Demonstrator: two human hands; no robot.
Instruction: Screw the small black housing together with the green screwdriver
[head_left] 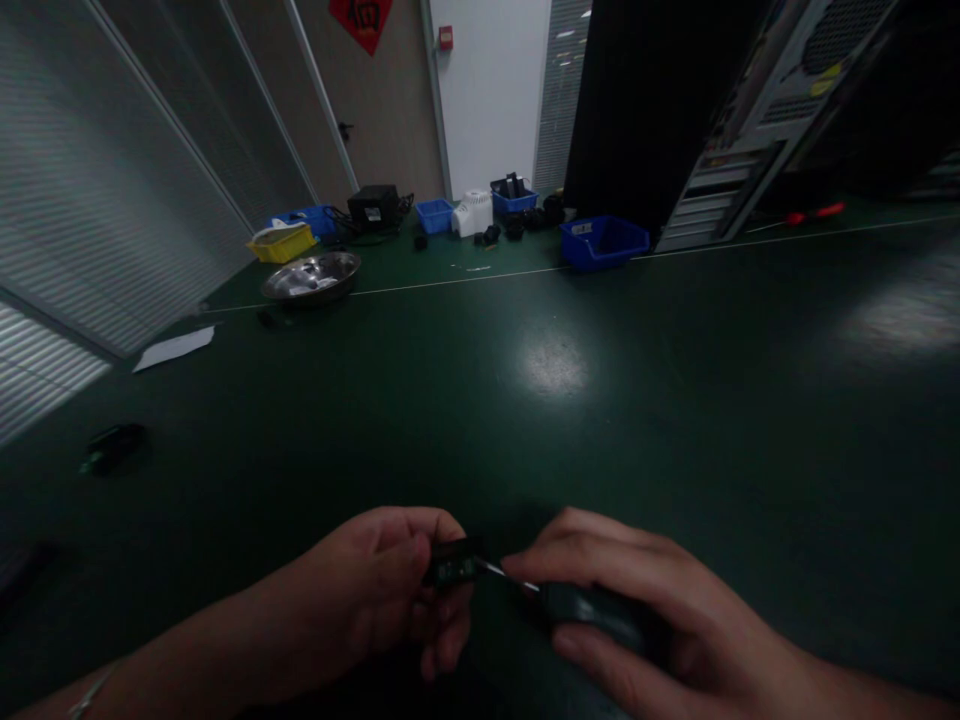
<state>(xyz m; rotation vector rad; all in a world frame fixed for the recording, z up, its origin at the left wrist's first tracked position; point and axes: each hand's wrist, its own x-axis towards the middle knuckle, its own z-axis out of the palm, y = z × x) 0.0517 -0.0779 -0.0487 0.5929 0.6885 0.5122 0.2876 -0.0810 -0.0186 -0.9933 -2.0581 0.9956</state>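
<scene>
Between thumb and fingers my left hand (390, 580) pinches a small black part with a green circuit board (454, 570). My right hand (637, 600) is wrapped round the dark handle of a screwdriver (592, 610). Its thin metal shaft points left, and the tip meets the right end of the small part. My right forefinger lies along the shaft near the handle. Both hands are low in the view, just above the dark green table (480, 420). What kind of device the small part is, I cannot tell.
A dark object with a green bit (112, 448) lies at the left, below a white sheet (174, 348). Farther back are a metal bowl (311, 280), a yellow bin (283, 243), a black box (373, 208) and a blue bin (604, 243). A computer case (750, 130) stands at the back right.
</scene>
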